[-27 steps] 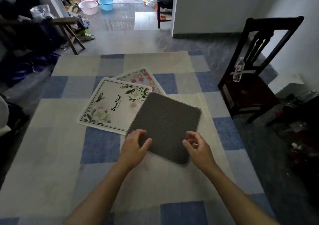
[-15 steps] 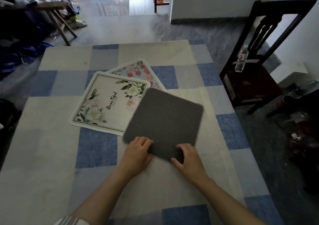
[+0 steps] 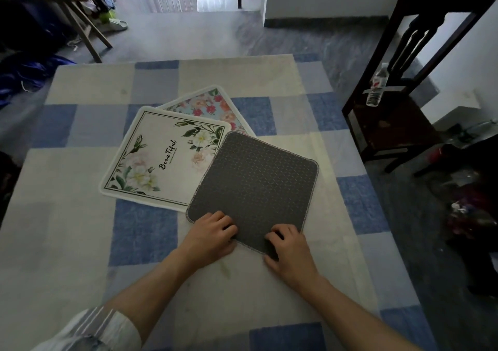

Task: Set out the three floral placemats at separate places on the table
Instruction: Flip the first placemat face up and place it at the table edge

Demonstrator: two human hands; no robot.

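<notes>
Left hand (image 3: 213,233) and right hand (image 3: 289,248) are both pinching the near edge of the grey, square, face-down rubber-backed placemat (image 3: 256,186) (overlapping two floral ones).

My left hand (image 3: 213,233) and right hand (image 3: 289,247), which hovered open just above the near corner of the dark grey square placemat lying face down (image 3: 254,186) a moment ago, are now pressed down on that corner, fingers curled over its stitched edge. My right thumb has slid under the near tip. The mat itself sits a touch closer to the near edge of the blue-and-cream checked tablecloth (image 3: 80,243).
</notes>
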